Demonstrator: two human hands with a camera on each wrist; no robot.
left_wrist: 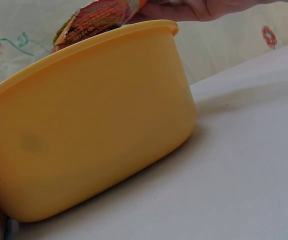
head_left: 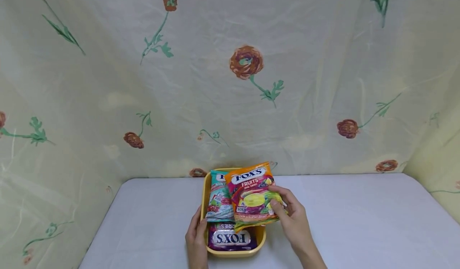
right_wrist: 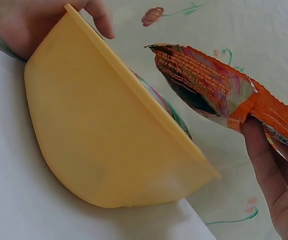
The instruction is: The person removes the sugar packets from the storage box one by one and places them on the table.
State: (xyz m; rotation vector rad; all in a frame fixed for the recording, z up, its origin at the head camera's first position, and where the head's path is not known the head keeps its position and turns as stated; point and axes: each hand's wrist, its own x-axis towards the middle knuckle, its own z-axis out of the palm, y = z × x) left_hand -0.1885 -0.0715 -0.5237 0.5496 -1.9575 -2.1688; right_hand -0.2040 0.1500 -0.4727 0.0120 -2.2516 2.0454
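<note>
White tabletop spreads across the near part of the head view, with a flowered cloth hanging behind it. On it stands a yellow tub. Above the tub's right side, clear of the rim, an orange candy bag is tilted, pinched at its right edge between the thumb and fingers of the right hand. Inside lie a teal bag, partly covered from view, and a purple bag. The left hand rests against the tub's outer left wall; whether it grips, I cannot tell.
</note>
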